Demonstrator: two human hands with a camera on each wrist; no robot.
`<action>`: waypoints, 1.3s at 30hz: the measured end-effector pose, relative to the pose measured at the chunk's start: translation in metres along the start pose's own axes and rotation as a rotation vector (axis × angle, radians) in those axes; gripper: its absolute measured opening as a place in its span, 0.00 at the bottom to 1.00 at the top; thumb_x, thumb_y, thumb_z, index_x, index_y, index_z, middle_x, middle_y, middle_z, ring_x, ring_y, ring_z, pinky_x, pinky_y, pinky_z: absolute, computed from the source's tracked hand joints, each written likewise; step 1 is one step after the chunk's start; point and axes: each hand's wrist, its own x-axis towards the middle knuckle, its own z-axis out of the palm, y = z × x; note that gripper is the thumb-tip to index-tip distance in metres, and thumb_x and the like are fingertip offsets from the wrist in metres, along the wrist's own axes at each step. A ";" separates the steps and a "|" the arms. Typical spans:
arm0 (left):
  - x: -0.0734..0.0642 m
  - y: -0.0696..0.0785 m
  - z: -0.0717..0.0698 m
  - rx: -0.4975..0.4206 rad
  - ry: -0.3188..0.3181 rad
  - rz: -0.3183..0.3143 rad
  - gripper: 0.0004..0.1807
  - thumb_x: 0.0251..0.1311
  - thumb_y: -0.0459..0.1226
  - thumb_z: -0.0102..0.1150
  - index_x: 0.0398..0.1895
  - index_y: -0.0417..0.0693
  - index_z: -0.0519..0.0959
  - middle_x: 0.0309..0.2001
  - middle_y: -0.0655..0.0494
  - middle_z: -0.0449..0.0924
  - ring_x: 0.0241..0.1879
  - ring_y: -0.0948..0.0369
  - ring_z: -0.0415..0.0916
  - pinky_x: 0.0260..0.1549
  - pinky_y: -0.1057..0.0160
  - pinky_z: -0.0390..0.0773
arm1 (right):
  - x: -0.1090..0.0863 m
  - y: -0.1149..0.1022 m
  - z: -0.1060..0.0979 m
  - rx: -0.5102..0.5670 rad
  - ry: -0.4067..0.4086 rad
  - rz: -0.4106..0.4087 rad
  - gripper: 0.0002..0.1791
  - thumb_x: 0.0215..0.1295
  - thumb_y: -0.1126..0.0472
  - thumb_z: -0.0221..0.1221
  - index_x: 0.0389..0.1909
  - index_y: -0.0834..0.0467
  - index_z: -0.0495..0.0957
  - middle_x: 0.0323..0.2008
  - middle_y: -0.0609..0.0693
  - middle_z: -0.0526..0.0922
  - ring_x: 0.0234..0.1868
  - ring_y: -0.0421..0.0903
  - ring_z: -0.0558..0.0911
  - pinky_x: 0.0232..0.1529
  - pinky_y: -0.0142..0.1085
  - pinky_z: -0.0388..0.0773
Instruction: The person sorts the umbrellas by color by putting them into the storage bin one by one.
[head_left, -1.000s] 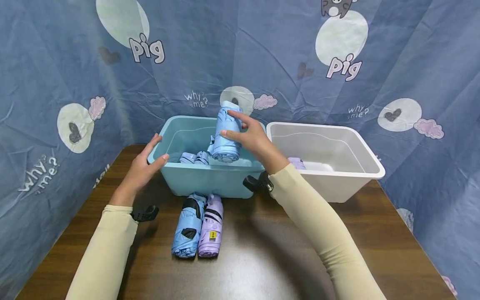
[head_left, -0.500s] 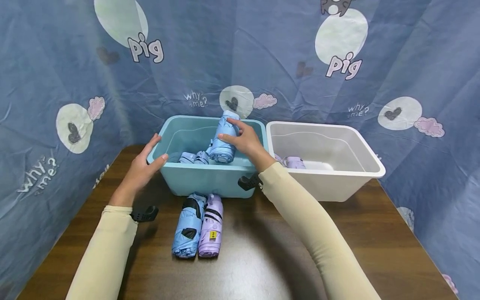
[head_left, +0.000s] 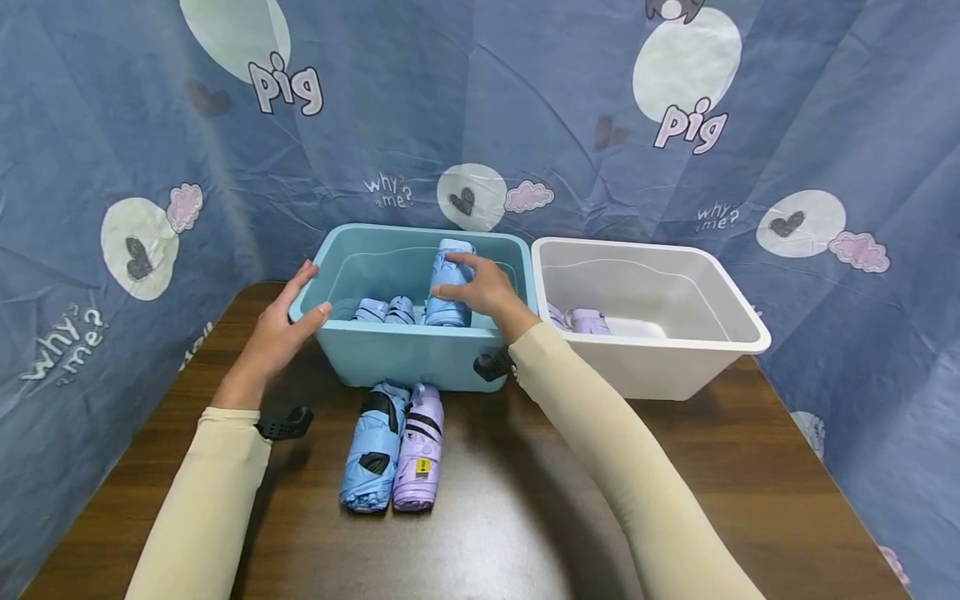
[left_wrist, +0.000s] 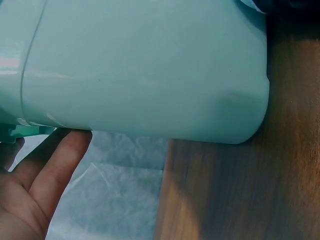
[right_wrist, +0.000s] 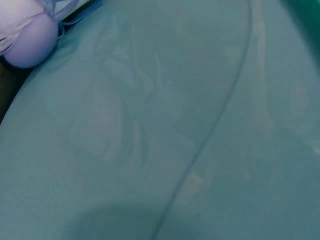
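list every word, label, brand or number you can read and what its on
"pig": twice on the blue curtain
"why me?": three times on the blue curtain
Yellow label on the purple umbrella: too small to read
White lettering, curtain's lower left: unreadable

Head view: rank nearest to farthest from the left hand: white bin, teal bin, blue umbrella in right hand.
1. Teal bin: nearest, the left hand is against its left end.
2. Blue umbrella: in the right hand, toward the teal bin's right side.
3. White bin: farthest, to the right of the teal bin.
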 end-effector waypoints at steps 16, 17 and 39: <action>-0.005 -0.002 -0.001 -0.022 -0.014 -0.011 0.38 0.66 0.49 0.52 0.77 0.64 0.48 0.77 0.66 0.40 0.71 0.44 0.49 0.57 0.33 0.63 | -0.001 0.001 0.010 -0.137 -0.051 0.009 0.36 0.55 0.48 0.70 0.66 0.43 0.70 0.69 0.55 0.65 0.66 0.53 0.65 0.66 0.48 0.61; -0.005 -0.003 -0.002 -0.021 -0.014 -0.014 0.38 0.66 0.49 0.52 0.77 0.64 0.48 0.77 0.66 0.40 0.71 0.44 0.49 0.57 0.33 0.63 | -0.001 0.000 0.011 -0.150 -0.064 0.011 0.36 0.55 0.48 0.69 0.66 0.43 0.70 0.69 0.55 0.65 0.66 0.52 0.65 0.66 0.48 0.61; -0.003 -0.002 0.000 -0.008 -0.012 -0.009 0.39 0.66 0.51 0.51 0.77 0.67 0.48 0.77 0.68 0.39 0.71 0.42 0.49 0.55 0.32 0.64 | -0.004 0.001 0.007 -0.011 -0.165 0.053 0.25 0.62 0.58 0.65 0.61 0.55 0.75 0.57 0.57 0.75 0.47 0.52 0.83 0.49 0.41 0.79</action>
